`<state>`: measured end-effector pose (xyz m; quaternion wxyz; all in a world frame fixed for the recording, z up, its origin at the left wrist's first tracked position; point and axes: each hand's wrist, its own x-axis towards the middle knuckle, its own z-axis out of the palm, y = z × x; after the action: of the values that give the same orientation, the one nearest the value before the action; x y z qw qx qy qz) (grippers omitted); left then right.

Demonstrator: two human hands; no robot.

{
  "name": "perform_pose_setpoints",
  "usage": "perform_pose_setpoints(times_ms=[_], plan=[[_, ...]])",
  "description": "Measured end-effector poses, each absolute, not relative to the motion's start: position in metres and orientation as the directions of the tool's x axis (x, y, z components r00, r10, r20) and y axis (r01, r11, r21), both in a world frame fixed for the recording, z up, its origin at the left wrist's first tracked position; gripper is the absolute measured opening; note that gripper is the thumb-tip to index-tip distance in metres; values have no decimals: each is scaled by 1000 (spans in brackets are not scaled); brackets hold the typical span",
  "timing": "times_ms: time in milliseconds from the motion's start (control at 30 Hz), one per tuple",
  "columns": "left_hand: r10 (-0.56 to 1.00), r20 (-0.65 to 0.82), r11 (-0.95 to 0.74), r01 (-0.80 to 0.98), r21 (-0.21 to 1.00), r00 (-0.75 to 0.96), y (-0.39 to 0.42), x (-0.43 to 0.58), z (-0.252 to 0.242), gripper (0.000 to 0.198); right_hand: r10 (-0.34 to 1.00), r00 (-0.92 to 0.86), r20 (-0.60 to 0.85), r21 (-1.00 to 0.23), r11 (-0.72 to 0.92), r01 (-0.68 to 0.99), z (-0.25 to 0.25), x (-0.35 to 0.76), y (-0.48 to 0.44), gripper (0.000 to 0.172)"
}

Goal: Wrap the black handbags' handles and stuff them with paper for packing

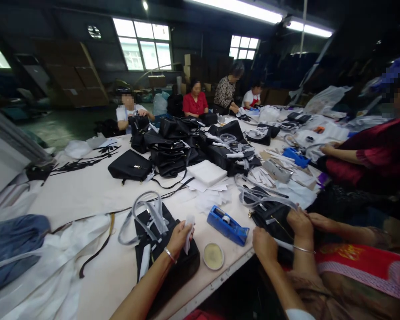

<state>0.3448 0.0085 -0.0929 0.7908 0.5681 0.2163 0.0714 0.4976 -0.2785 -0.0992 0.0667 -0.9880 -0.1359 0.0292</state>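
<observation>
The left hand (pixel 177 240) pinches a white slip (pixel 188 234) above the black bag (pixel 189 263) lying under it. Across the blue tape dispenser (pixel 229 227), the right hand (pixel 265 245) is curled, gripping what I can't tell, if anything.

Blk bag (pixel 188 266) partly hidden behind L forearm (pixel 148 284), blue cloth (pixel 20 233) cut off at pic's L edge.

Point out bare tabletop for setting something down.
Widest: the table left of the bag pile, between the black strips and white sheeting. A smaller bare gap separates the tape dispenser from the left hand. Crowded: the pile itself.
</observation>
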Motion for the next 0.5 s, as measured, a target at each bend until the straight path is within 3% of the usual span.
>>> perform_pose_setpoints(times_ms=[100, 167, 233, 333, 500], plan=[[373, -258, 369, 113, 922, 891, 11, 344, -97, 34, 390, 913, 117, -435, -806, 400, -85, 483, -246, 27], [384, -258, 373, 107, 921, 886, 10, 344, -98, 33, 527, 846, 82, -712, -563, 420, -75, 468, -210, 26], [394, -259, 369, 106, 923, 882, 9, 345, -98, 33, 668, 744, 13, -886, -338, 319, -66, 454, -169, 25], [401, -256, 362, 105, 926, 879, 8, 344, -96, 35, 768, 640, 4, -948, -201, 247, -59, 441, -122, 22], [367, -238, 416, 70, 906, 899, 11, 338, -91, 34, 820, 563, 103, -855, -216, 471, -56, 446, -99, 18]])
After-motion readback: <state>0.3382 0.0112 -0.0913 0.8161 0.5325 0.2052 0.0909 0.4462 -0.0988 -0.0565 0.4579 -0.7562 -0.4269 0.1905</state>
